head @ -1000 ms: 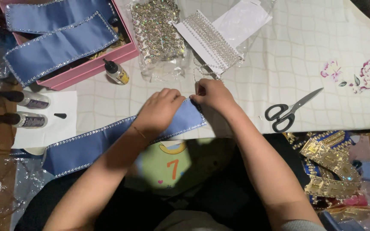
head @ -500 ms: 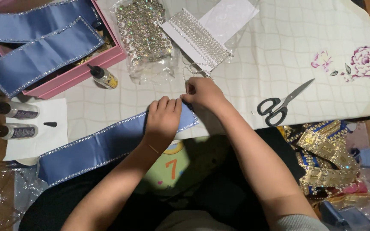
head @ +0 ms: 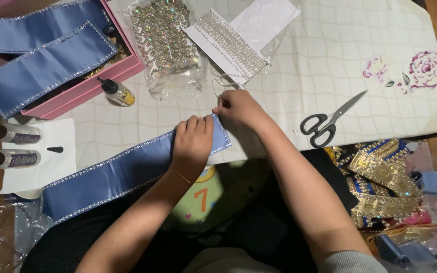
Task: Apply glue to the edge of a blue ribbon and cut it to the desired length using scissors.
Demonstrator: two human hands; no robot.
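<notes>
A long blue satin ribbon [head: 122,174] edged with small rhinestones lies slanted across the white quilted table [head: 330,65]. My left hand [head: 193,144] rests flat on the ribbon near its upper right end, fingers together, pressing it down. My right hand [head: 238,108] is pinched at the ribbon's top right corner, where a thin rhinestone chain [head: 217,83] runs up to a white card wound with the same chain [head: 231,45]. What the fingertips grip is too small to see clearly.
A pink box [head: 72,96] at the upper left holds two more blue ribbons. A small glue bottle [head: 117,92] lies beside it, and two more bottles [head: 11,146] lie at the left on white paper. A bag of rhinestone trim [head: 165,38], scissors [head: 330,121] and gold trims [head: 380,182] lie around.
The view has shifted slightly. My right hand stays pinched at the ribbon's corner and my left hand has settled flat on the ribbon end.
</notes>
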